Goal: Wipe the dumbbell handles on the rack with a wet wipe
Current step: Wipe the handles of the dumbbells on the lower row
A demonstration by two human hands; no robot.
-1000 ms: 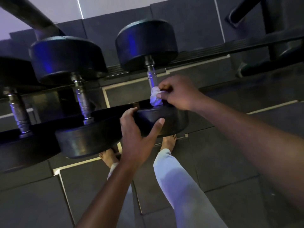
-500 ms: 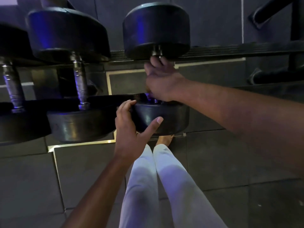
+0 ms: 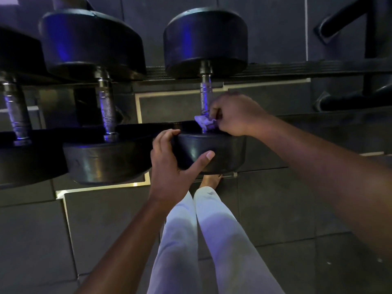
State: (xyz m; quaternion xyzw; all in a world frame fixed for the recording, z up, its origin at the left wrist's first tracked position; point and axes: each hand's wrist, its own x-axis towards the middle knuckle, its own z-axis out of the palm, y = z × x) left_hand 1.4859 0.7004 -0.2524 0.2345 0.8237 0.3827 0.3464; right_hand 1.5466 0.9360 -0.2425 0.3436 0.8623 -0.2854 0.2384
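Observation:
A black dumbbell lies on the rack [image 3: 318,67] with its far head [image 3: 205,42] up and its near head [image 3: 220,153] toward me. Its knurled metal handle [image 3: 206,94] shows between them. My right hand [image 3: 235,115] grips a crumpled white wet wipe [image 3: 204,122] around the lower end of that handle, just above the near head. My left hand [image 3: 176,166] holds the near head's left edge, thumb across its front face. A second dumbbell's handle [image 3: 107,107] stands to the left, and a third handle [image 3: 16,111] at the far left.
The rack's near rail [image 3: 137,129] runs left to right under the handles. Dark floor tiles with pale seams lie below. My legs in white trousers [image 3: 203,240] and a bare foot [image 3: 210,181] stand right under the dumbbell. Black equipment tubing [image 3: 339,22] sits at the upper right.
My right hand slid up the handle to the far head, then came back down to the near end with the wipe. My left hand stayed on the near head.

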